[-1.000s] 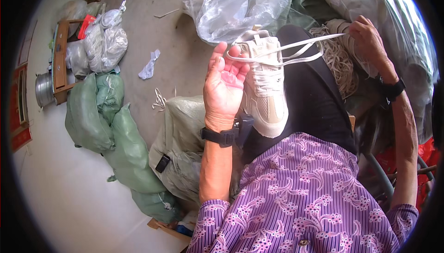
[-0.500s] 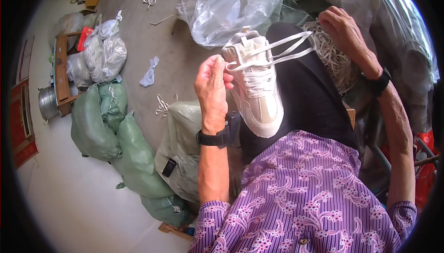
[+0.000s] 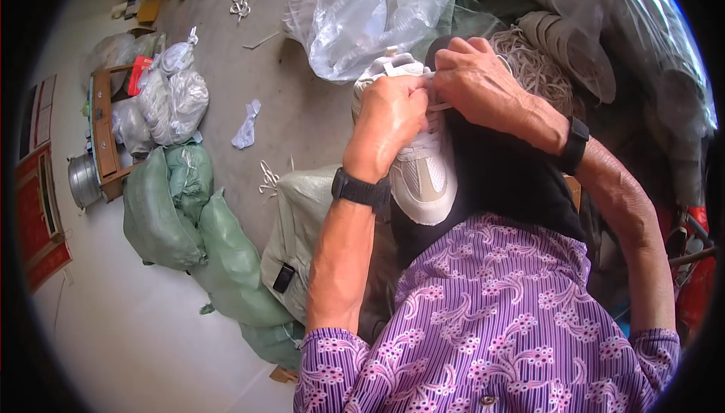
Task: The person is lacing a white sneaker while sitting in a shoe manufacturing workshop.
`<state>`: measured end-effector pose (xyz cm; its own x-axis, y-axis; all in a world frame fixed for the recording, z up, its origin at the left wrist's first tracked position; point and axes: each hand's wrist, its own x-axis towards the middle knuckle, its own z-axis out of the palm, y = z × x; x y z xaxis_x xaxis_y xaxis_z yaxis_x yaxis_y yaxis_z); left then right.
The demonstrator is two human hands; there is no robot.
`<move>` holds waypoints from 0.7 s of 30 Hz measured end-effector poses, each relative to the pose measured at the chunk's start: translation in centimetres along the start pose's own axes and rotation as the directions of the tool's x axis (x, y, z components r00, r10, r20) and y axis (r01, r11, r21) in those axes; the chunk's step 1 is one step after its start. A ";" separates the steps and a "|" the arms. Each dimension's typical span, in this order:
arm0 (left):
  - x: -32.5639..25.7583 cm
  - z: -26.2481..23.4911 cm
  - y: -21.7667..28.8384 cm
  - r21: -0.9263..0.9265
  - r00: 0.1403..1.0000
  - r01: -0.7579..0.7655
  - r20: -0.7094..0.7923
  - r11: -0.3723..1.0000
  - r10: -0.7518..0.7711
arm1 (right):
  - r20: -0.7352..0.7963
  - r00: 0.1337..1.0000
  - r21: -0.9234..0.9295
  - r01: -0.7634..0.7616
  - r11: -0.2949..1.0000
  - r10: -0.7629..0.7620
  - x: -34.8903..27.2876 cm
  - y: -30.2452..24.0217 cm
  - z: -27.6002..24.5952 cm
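Observation:
A white and beige sneaker (image 3: pixel 424 183) rests on my dark-trousered lap, its toe pointing toward me. Over its upper part, my left hand (image 3: pixel 393 115) is closed in a pinch on the white shoelace (image 3: pixel 429 84). Just to the right, my right hand (image 3: pixel 483 84) is closed as well, its fingers curled at the same lace. The two hands nearly meet above the tongue and hide much of the lacing. Beyond my right hand lies a heap of loose white laces (image 3: pixel 535 66).
A clear plastic bag (image 3: pixel 362 16) lies ahead on the floor. Plastic-wrapped shoes (image 3: pixel 581 50) are at the upper right. Stuffed green sacks (image 3: pixel 234 254) line the left, near a wooden stool-like frame (image 3: pixel 102 122) and a metal pot (image 3: pixel 83 180). Stray laces (image 3: pixel 240 5) lie on the floor.
My right hand has come left from beside the lace heap to the sneaker. My left hand has moved right over the shoe's upper. The loose lace loops are now drawn in between the hands.

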<state>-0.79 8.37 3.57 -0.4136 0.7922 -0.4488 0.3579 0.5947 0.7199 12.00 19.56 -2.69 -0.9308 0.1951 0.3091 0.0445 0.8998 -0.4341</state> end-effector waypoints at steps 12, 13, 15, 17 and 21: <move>1.3 0.8 -0.3 0.712 0.963 -0.207 0.029 0.671 0.267 | -0.165 0.983 0.016 0.080 0.997 -0.076 -2.0 -0.4 0.1; 0.3 0.1 0.6 0.694 0.968 -0.201 0.035 0.691 0.247 | -0.118 0.988 0.050 0.103 0.993 -0.097 -2.1 -0.4 0.1; -0.1 -0.5 0.9 0.709 0.961 -0.198 0.006 0.676 0.275 | -0.060 0.995 0.088 0.080 0.993 -0.075 -2.4 -0.4 -0.2; -0.3 -2.3 0.6 0.718 0.945 -0.193 -0.047 0.669 0.324 | -0.003 0.998 0.145 0.064 0.987 -0.064 -2.5 -0.6 -0.6; -1.3 -6.8 -0.4 0.731 0.891 -0.159 -0.184 0.664 0.415 | 0.057 0.998 0.278 -0.022 0.960 0.007 -2.0 -0.7 -2.0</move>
<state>-6.15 6.20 7.46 -0.3737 0.9276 -0.0035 0.9151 0.3692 0.1621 14.58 19.27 -1.35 -0.9496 0.1789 0.2575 -0.0372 0.7513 -0.6589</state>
